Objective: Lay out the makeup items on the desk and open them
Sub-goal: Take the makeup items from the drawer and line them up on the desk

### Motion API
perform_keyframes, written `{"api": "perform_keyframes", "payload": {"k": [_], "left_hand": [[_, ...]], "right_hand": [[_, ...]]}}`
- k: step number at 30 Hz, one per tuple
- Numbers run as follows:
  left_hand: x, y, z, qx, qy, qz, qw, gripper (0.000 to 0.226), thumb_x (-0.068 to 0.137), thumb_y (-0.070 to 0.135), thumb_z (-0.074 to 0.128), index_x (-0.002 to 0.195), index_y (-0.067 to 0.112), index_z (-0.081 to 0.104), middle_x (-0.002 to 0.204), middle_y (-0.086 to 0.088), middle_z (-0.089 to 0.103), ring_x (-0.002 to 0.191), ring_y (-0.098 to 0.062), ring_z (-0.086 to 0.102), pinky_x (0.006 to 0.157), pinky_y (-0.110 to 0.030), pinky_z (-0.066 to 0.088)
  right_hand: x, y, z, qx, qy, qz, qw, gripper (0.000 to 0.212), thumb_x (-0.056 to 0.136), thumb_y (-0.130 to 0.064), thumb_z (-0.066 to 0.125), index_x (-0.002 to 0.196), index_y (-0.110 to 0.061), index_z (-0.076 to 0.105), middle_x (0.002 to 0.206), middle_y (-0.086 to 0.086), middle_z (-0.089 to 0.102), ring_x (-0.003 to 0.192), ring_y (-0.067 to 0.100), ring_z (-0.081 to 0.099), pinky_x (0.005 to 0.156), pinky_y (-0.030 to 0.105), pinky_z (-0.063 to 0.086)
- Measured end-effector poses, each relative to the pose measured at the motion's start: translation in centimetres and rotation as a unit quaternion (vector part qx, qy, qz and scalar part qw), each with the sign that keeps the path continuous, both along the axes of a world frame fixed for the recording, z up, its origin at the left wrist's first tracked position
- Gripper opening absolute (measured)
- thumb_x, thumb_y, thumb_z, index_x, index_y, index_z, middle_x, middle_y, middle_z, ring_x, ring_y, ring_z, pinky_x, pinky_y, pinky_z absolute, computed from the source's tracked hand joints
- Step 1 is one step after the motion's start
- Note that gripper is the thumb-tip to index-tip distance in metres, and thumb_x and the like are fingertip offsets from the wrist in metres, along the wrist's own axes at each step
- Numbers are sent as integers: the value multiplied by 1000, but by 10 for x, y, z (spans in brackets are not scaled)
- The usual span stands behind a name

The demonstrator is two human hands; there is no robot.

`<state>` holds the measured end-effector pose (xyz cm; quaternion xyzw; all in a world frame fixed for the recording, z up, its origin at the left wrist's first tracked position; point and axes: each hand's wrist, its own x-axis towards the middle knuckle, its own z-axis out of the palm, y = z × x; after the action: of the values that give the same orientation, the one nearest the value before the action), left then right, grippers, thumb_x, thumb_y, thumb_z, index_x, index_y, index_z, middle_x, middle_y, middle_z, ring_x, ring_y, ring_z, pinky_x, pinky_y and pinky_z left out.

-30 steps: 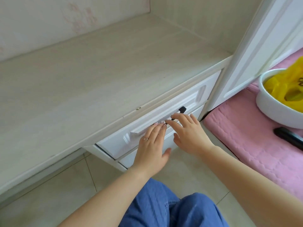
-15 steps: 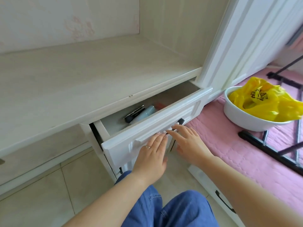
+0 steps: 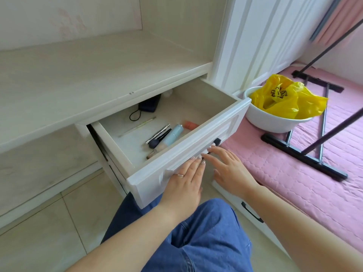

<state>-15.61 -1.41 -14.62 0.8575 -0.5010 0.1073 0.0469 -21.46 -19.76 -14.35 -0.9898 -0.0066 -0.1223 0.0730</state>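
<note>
1 view only, from a wide-angle camera on the person's head, looking forward and steeply down. It sits close above the open drawer (image 3: 188, 132) at centre frame. The table (image 3: 78, 75) fills 9 to 12 o'clock, the pink mat (image 3: 294, 183) spreads toward 3 o'clock, and the blue-trousered knees (image 3: 196, 242) lie nearest at 6 o'clock. Straight edges bow toward the frame's borders.

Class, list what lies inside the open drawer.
Inside the drawer: a pale blue tube, a coral tube, makeup brushes, a silver stick, a dark pouch. The desk top hides its rear.
</note>
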Motion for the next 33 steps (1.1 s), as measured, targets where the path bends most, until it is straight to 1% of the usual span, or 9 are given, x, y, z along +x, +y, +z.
{"api": "perform_keyframes", "payload": {"k": [4,7,10,13,15,19,24,27,33], "left_hand": [[-11,1,18,-59,60,-25,996,60,85,35,34,137,8,44,139,-9,51,129,-22,48,104,-34,44],[-7,8,50,-159,76,-80,981,52,88,30,43,137,13,43,142,-4,46,134,-20,41,109,-31,37],[11,18,84,-227,74,-89,967,44,86,27,51,129,13,53,133,-1,55,125,-17,48,106,-25,37],[32,29,103,-191,99,-1,976,46,88,36,47,130,19,54,133,4,56,121,-14,52,99,-19,35],[43,35,104,-134,159,63,976,46,93,39,45,136,23,47,139,9,50,125,-13,47,100,-22,37],[50,43,101,-118,255,103,954,32,95,37,45,123,29,59,122,10,61,106,-10,56,89,-32,48],[50,42,104,-144,324,96,930,27,91,35,54,114,28,67,113,13,66,101,-3,60,92,-30,50],[45,41,102,-141,342,89,925,29,91,37,55,117,29,66,114,15,66,101,-1,59,92,-28,50],[29,39,101,-124,340,83,928,34,92,40,52,122,28,62,116,13,62,104,-3,57,92,-27,48]], "right_hand": [[-3,-5,12,-4,-25,10,1000,46,78,-18,50,123,-23,56,124,3,59,113,26,59,95,45,47],[5,-1,34,53,-109,-5,993,36,82,-23,48,114,-20,63,111,2,64,101,23,63,88,43,50],[18,10,61,131,-176,-38,975,35,86,-29,49,117,-21,63,119,3,60,102,21,59,92,38,47],[37,17,77,135,-95,-46,985,40,91,-40,51,130,-35,51,138,-3,47,133,17,37,110,41,27],[47,17,77,115,-20,-68,991,41,92,-48,47,132,-42,47,140,-10,44,140,13,25,113,49,17],[52,17,77,106,-7,-77,991,43,88,-59,39,120,-38,60,126,-14,54,134,14,33,109,56,20],[48,16,78,100,-25,-79,992,51,84,-64,33,113,-36,63,119,-12,56,126,16,40,108,56,22],[43,15,76,112,-37,-80,990,56,81,-65,27,110,-36,64,116,-14,57,123,15,42,106,55,24],[25,11,69,107,-43,-78,990,47,85,-62,33,107,-35,65,113,-14,58,120,15,45,103,59,28]]}}
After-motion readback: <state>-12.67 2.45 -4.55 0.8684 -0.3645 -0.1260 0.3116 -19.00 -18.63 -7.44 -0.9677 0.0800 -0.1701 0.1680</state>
